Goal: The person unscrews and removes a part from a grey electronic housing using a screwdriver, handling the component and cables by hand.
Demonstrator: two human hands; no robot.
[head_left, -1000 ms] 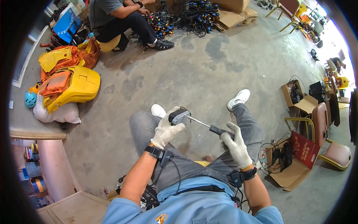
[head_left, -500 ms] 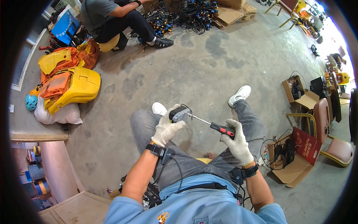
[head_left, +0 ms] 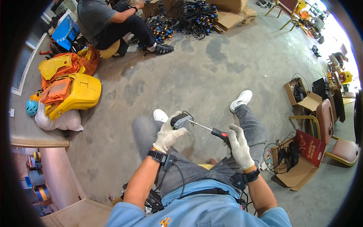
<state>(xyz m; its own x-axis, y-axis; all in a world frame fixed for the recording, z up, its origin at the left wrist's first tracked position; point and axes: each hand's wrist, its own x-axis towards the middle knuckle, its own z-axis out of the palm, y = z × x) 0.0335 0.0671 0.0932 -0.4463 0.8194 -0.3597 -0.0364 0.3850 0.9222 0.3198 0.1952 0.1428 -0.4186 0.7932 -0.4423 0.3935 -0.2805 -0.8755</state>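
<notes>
Left glove (head_left: 169, 133) covers most of the gray part (head_left: 180, 122); screwdriver (head_left: 211, 131) tip's hidden, handle buried in the right glove (head_left: 238, 145).

- Place was a workshop or repair shed, with a bare, stained concrete floor (head_left: 227, 64).
- Heap of black cables (head_left: 189, 17) with blue connectors lay by flattened cardboard (head_left: 230, 17).
- Yellow and orange plastic housings (head_left: 68, 89) were stacked at the left.
- Open cardboard boxes (head_left: 298, 159) held wired parts.
- Second person (head_left: 109, 22) sat low, working among the cables.
</notes>
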